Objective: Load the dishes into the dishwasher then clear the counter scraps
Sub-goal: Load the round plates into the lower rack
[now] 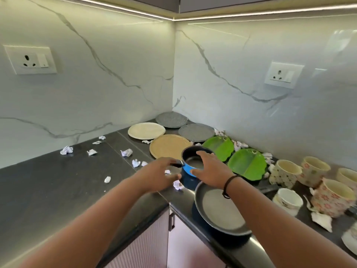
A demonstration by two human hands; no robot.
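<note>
Saucepan (190, 167) got grabbed off tabletop (58, 182): left hand (156, 176) pinching handle, right hand (209, 171) wrapped round rim. Loading step, probably; needed lifting clear of frying pan (218, 211) next.

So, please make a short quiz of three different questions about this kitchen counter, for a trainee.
1. True or false: both hands, the left hand and the right hand, are on the small blue saucepan.
2. How many green leaf-shaped plastic plates lie on the dark stone counter?
3. Multiple choice: the crumpled white paper scraps are A) on the counter, B) in a bin, C) in the saucepan.

Key: 1 true; 2 two; 3 A.
</note>
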